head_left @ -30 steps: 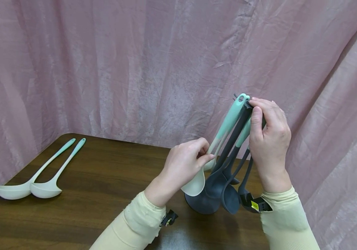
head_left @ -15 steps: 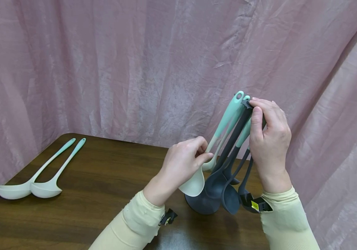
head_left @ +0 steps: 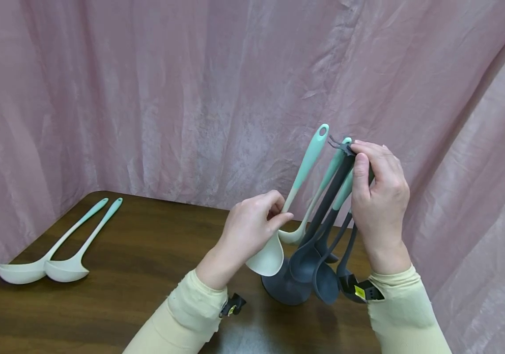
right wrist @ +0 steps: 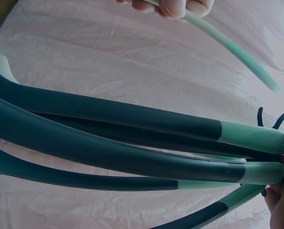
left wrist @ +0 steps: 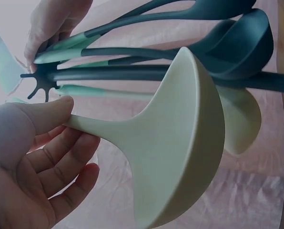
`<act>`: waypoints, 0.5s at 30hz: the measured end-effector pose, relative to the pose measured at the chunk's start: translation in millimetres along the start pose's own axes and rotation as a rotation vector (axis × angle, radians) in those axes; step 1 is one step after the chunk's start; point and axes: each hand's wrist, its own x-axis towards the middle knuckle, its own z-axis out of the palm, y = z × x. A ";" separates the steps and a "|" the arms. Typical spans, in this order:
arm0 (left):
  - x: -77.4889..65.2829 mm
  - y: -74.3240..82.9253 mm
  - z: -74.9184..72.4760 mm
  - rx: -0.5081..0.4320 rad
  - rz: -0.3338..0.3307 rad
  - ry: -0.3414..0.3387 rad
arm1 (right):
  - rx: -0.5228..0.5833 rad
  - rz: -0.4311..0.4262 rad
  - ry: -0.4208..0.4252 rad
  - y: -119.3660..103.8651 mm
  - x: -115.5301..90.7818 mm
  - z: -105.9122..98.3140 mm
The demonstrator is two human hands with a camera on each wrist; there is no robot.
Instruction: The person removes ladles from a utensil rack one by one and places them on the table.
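Observation:
My left hand (head_left: 252,221) pinches a cream ladle (head_left: 266,255) low on its neck, thumb against fingers. The ladle's mint handle tilts up to the right, its holed end left of the stand's prongs and apart from them. With its fingers and thumb, my right hand (head_left: 380,196) grips the top of a dark grey utensil stand (head_left: 287,287). The stand's post leans to the right. Another cream ladle (head_left: 294,236) hangs behind, and several dark utensils with mint handles, among them a dark ladle (left wrist: 242,47), hang round the post. Bare prongs (left wrist: 39,86) show in the left wrist view.
Two more cream ladles with mint handles lie at the left of the brown wooden table (head_left: 146,295): an outer ladle (head_left: 22,273) and an inner ladle (head_left: 67,270), overlapping at their bowls. A pink curtain (head_left: 190,98) hangs behind the table and along its sides.
My left hand has moved left with the ladle, and its handle end has come away from the stand's top. The right hand stays almost still on the stand.

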 end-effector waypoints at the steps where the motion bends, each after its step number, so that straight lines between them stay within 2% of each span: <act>1: -0.6 -2.1 -1.0 0.002 -0.005 0.000 | 0.002 -0.001 0.002 -1.1 -0.3 0.4; 15: -5.6 -22.6 -16.7 0.068 -0.047 0.011 | 0.014 -0.006 0.010 -2.2 0.4 3.7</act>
